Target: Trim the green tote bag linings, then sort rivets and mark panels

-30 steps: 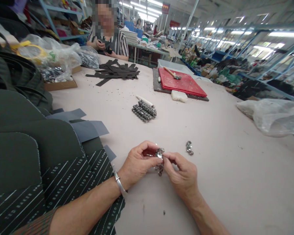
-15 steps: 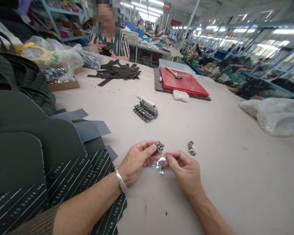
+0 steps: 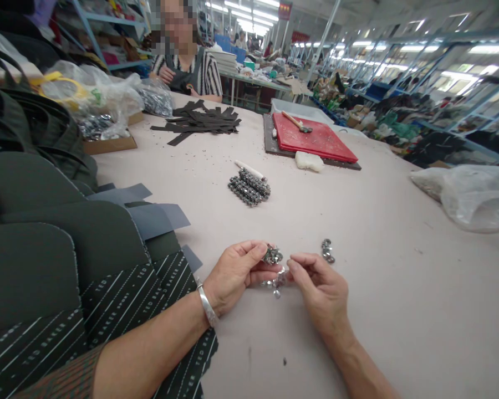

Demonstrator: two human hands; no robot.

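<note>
Between the thumb and fingers of my left hand (image 3: 233, 274) is a cluster of small shiny metal pieces (image 3: 273, 255), perhaps snap fasteners. My right hand (image 3: 324, 293) is just to its right, thumb and index finger pinched together; whatever is between the fingertips is too small to make out. Loose silvery metal discs (image 3: 276, 293) lie on the table below the two hands, partly hidden by my left fingers. Beyond my right hand is a short curved row of metal pieces (image 3: 327, 251). Farther off, stacked rows of metal pieces (image 3: 249, 188) lie beside a white stick (image 3: 250, 169).
Dark printed fabric panels (image 3: 125, 299) and straps cover the left side. Dark strips (image 3: 199, 123) lie at the back. A hammer (image 3: 297, 122) rests on a red board (image 3: 316, 137), near a white block (image 3: 309, 161). A plastic bag (image 3: 474, 194) is at right. A co-worker sits opposite.
My right hand has drawn slightly right, away from the loose discs and my left hand. The cluster in my left hand has turned, showing more shiny faces.
</note>
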